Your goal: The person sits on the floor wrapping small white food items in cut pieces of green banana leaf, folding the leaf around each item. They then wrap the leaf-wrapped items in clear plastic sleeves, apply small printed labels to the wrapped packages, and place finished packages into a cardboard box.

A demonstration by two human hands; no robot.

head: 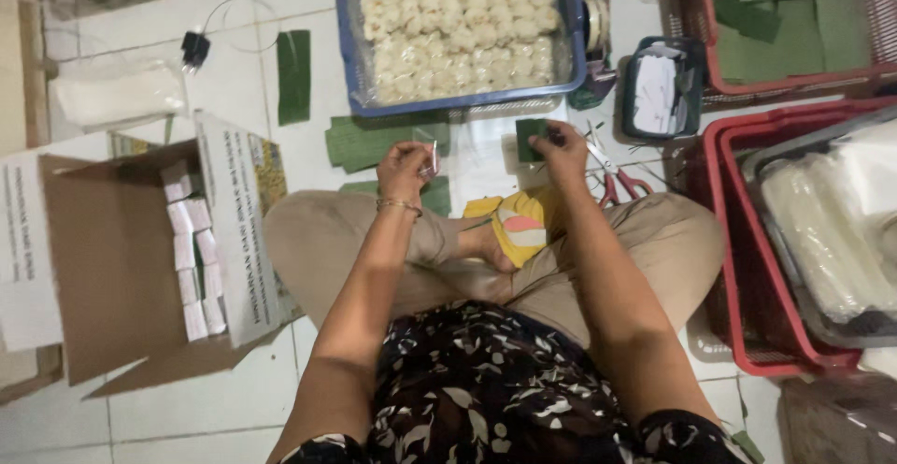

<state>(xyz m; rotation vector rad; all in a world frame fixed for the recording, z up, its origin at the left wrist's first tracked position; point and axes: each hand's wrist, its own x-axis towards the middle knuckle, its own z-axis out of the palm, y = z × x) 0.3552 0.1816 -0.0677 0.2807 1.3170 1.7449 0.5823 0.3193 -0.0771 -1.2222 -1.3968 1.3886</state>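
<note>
We are partway through: the cardboard box (112, 258), left of our knees, already holds a column of small white wrapped packets (194, 268), while the blue basket (350, 62) ahead is nearly full of pale round pieces (458, 25). Our left hand (404, 167) pinches a small clear wrapper (433, 158); our right hand (561, 142) holds a dark green leaf square (529, 137), just below that basket.

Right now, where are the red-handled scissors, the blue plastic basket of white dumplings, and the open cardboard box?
red-handled scissors (619, 176), head view, blades' pivot.
blue plastic basket (348, 48), head view, left rim.
open cardboard box (112, 258), head view, inner wall.
</note>
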